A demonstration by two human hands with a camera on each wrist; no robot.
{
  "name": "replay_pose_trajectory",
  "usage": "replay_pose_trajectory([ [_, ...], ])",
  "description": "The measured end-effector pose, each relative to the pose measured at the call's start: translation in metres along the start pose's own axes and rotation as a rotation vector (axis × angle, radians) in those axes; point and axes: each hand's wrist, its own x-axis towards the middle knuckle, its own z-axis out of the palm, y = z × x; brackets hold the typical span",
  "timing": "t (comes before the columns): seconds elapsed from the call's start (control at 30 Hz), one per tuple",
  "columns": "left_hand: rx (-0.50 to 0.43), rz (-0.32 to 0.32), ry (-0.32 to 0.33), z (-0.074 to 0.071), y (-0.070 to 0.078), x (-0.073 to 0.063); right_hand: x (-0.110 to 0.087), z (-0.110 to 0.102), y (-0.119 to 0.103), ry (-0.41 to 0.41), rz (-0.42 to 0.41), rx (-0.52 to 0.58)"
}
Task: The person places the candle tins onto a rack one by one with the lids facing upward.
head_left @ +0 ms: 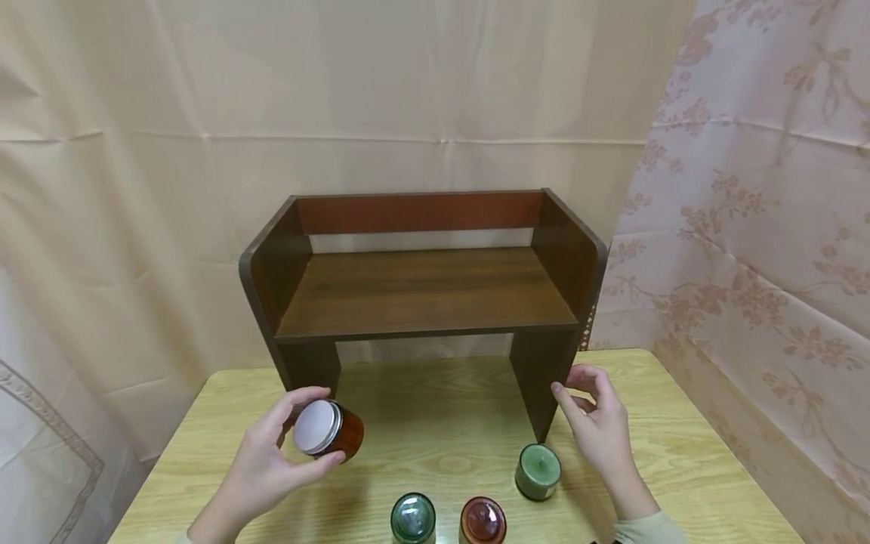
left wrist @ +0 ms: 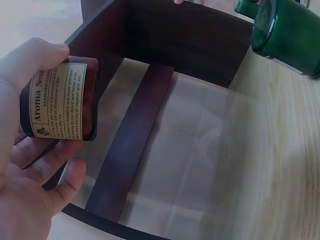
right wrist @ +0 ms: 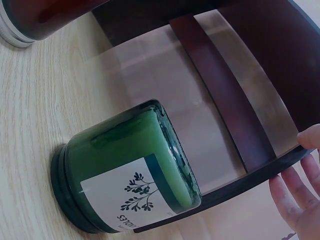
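Note:
My left hand point(head_left: 261, 457) grips an amber glass candle jar point(head_left: 350, 434) with a silver lid, tilted and held above the table. In the left wrist view, the amber jar point(left wrist: 60, 100) shows a cream "Aroma" scented-candle label. A brown wooden desk shelf point(head_left: 428, 291) stands upright behind it. At its right side panel, my right hand point(head_left: 601, 423) pinches the front edge; the right wrist view has the thumb point(right wrist: 310, 137) on one side and fingers point(right wrist: 287, 195) on the other. Just left of this hand sits a green candle jar point(head_left: 538, 472), labelled with a leafy sprig point(right wrist: 137, 192).
A second green jar point(head_left: 413, 517) and a reddish-brown jar point(head_left: 483, 520) stand near the front edge of the light wood table point(head_left: 421, 423). Beige curtain point(head_left: 408, 91) hangs behind, and a floral cloth point(head_left: 768, 249) hangs along the right.

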Motion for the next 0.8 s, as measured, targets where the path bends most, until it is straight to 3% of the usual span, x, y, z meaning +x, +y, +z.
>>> replay_pose_trajectory([
  [0.3, 0.003, 0.023, -0.024, -0.005, 0.012, 0.009, -0.001, 0.001, 0.002, -0.001, -0.002, 0.004],
  [0.5, 0.06, 0.026, -0.041, -0.011, 0.023, 0.017, -0.001, 0.004, 0.003, -0.019, -0.011, 0.019],
  [0.7, 0.141, 0.121, -0.04, -0.01, 0.035, 0.033, -0.001, 0.002, 0.002, -0.01, -0.016, 0.015],
  [0.8, 0.144, 0.125, -0.059, -0.009, 0.044, 0.043, 0.0, 0.0, 0.002, -0.003, -0.018, 0.01],
])
